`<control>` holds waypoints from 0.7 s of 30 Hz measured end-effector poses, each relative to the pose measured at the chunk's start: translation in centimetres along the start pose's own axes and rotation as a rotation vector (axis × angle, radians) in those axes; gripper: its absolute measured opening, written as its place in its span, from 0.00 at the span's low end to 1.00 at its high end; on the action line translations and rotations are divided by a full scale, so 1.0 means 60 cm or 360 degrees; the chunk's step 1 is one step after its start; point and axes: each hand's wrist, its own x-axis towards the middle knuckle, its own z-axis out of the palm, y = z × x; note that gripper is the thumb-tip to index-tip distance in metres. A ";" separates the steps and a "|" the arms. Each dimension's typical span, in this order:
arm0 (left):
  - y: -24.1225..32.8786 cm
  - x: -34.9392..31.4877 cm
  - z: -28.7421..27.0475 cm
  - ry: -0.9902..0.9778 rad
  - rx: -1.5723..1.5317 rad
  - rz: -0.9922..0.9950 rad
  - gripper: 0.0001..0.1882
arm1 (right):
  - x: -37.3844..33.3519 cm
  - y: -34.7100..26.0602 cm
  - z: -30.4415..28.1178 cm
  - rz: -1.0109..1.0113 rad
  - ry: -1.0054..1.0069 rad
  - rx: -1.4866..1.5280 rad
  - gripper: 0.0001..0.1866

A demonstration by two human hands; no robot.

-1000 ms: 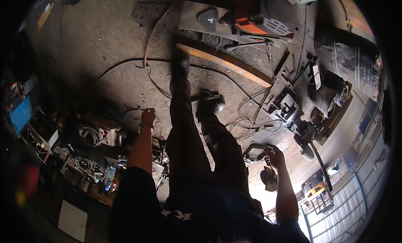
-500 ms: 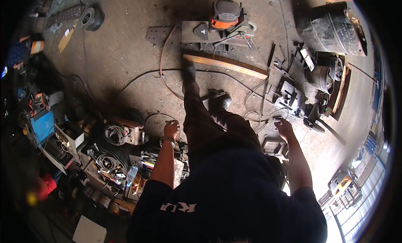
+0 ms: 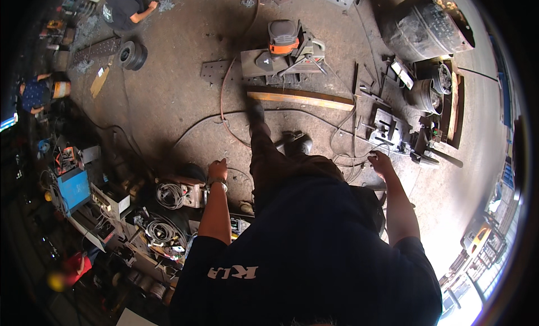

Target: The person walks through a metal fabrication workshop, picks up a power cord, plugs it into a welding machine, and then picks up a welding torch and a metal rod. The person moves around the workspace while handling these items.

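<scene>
My left hand (image 3: 218, 170), with a watch (image 3: 223, 186) at its wrist, hangs beside my left leg with its fingers curled in. Nothing sticks out of it, and a welding-type box (image 3: 193, 195) with coiled cable (image 3: 170, 196) is nearest. On the other side my right hand (image 3: 382, 163) is held out from my body, fingers bent together. A small dark bit shows at its fingertips, too small to name. Ahead of my feet lies a long rusty steel bar (image 3: 300, 97). Beyond it stands an orange and grey power machine (image 3: 283, 38) on a metal base.
A black cable (image 3: 213, 117) and a reddish hose (image 3: 222, 96) cross the floor near my boots. Right are a metal vise-like block (image 3: 388, 128), buckets (image 3: 422, 96) and a large drum (image 3: 429, 31). A blue machine (image 3: 73, 189) stands left. Other people (image 3: 124, 10) are far left.
The view has shifted, bringing a crouching person into sight at the far left. My left hand has moved left and slightly forward; my right hand has risen a little. My feet stay near the bar.
</scene>
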 end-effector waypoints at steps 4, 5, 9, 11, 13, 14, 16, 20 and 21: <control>-0.081 0.056 0.014 -0.0051 -0.0352 -0.0007 0.24 | -0.010 0.039 0.017 0.0021 0.0018 0.0089 0.21; -0.087 0.048 0.015 -0.0088 -0.0426 -0.0008 0.23 | -0.011 0.039 0.014 0.0060 -0.0025 0.0159 0.21; -0.061 0.002 0.022 -0.0328 -0.0721 -0.0089 0.21 | -0.017 0.065 0.024 0.0074 0.0018 0.0248 0.22; -0.038 -0.026 0.015 -0.0396 -0.0747 -0.0139 0.19 | -0.027 0.071 0.028 0.0085 0.0032 0.0252 0.21; -0.029 -0.037 0.013 -0.0396 -0.0820 -0.0153 0.15 | -0.034 0.072 0.030 0.0078 0.0047 0.0246 0.22; -0.033 -0.038 0.014 -0.0388 -0.0860 -0.0170 0.13 | -0.034 0.067 0.029 0.0095 0.0024 0.0223 0.23; -0.070 -0.016 0.021 -0.0255 -0.0658 -0.0017 0.13 | -0.037 0.053 0.030 0.0122 -0.0041 0.0181 0.23; -0.070 -0.004 0.027 -0.0429 -0.0909 0.0010 0.17 | -0.048 0.061 0.029 0.0047 0.0050 0.0187 0.21; -0.067 -0.003 0.026 -0.0499 -0.1024 -0.0010 0.18 | -0.050 0.058 0.026 0.0055 0.0053 0.0211 0.21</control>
